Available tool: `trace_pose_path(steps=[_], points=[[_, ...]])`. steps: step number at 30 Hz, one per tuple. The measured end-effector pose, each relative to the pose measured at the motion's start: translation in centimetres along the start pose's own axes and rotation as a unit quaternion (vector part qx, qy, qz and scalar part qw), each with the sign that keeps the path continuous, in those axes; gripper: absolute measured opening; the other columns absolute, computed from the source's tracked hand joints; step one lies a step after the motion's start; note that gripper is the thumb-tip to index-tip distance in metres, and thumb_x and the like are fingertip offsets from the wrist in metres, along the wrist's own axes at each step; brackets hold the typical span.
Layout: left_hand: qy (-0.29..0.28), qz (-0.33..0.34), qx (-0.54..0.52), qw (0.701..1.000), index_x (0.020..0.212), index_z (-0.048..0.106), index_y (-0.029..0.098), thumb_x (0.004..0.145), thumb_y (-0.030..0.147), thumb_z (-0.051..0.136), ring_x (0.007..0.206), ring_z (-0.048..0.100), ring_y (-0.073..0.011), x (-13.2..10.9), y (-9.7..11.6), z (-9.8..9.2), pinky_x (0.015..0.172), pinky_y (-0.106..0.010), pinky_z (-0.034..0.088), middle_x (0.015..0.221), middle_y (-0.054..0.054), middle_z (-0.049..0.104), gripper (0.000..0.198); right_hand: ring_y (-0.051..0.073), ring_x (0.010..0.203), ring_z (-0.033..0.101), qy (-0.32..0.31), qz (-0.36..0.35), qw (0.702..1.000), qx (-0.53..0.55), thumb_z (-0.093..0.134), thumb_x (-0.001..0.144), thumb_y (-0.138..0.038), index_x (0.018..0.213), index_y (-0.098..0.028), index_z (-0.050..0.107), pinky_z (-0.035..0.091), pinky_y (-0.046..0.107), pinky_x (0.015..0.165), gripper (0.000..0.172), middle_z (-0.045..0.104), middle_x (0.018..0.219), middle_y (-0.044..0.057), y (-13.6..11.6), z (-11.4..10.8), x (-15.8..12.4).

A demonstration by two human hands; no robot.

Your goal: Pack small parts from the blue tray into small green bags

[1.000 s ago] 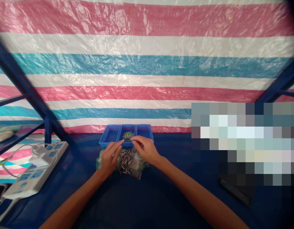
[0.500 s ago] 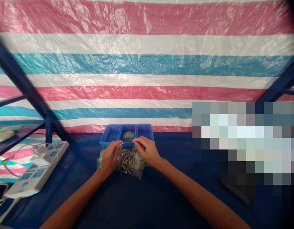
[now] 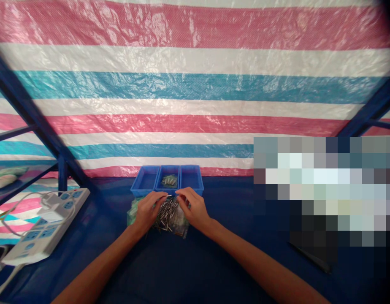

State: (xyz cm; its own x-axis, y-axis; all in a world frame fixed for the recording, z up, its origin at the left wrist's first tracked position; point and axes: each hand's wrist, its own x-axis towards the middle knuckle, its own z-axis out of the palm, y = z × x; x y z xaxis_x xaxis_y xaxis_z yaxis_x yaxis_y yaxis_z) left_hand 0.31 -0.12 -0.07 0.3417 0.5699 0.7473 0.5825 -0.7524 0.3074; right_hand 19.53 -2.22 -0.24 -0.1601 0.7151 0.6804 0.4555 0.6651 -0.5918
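Between the thumb and fingertips of my left hand [image 3: 147,211] sits a short silvery metal pin [image 3: 169,195], its tip pointing right. My right hand [image 3: 195,210] is pinched just opposite, a small gap from the pin; whatever its fingertips hold is too small to make out. Below and between both hands lies a heap of thin metal pins [image 3: 167,214] on clear and greenish plastic bags [image 3: 131,214]. Right behind the hands stands a blue three-part tray [image 3: 191,191]. Its middle compartment contains several small pale pieces [image 3: 169,181].
On the left lies a white power strip [image 3: 43,242] with plugs and cables. A dark slim object [image 3: 310,257] rests on the blue tabletop [image 3: 144,270] at right, beside a pixelated area. Behind hangs a striped plastic sheet [image 3: 188,122], with a blue metal frame [image 3: 27,105] at the sides.
Both hands have dropped slightly toward the pin heap, and their fingertips have drawn closer together. The left hand with the pin has shifted a little to the right.
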Motion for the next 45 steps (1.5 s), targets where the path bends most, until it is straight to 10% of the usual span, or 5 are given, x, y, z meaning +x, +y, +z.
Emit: trace_pose_path(steps=[16, 45], points=[[0.034, -0.002, 0.012, 0.999, 0.092, 0.065, 0.018, 0.088, 0.024, 0.053, 0.072, 0.065, -0.0136, -0.2, 0.1, -0.1, 0.07, -0.025, 0.051, 0.081, -0.004, 0.07, 0.015, 0.016, 0.077, 0.056, 0.052, 0.012, 0.998, 0.017, 0.042, 0.091, -0.025, 0.094, -0.019, 0.063, 0.046, 0.027, 0.066, 0.021, 0.061, 0.088, 0.007, -1.0, -2.5, 3.7], [0.022, -0.074, -0.032, 0.996, 0.105, 0.06, 0.017, 0.092, 0.027, 0.044, 0.056, 0.061, -0.0091, -0.5, 0.7, -0.5, 0.064, -0.02, 0.049, 0.069, 0.002, 0.068, 0.023, 0.013, 0.072, 0.055, -0.148, -0.009, 0.989, -0.02, 0.054, 0.089, -0.027, 0.1, -0.019, 0.059, 0.042, 0.023, 0.068, 0.015, 0.061, 0.086, 0.002, -0.3, -1.5, 2.6]])
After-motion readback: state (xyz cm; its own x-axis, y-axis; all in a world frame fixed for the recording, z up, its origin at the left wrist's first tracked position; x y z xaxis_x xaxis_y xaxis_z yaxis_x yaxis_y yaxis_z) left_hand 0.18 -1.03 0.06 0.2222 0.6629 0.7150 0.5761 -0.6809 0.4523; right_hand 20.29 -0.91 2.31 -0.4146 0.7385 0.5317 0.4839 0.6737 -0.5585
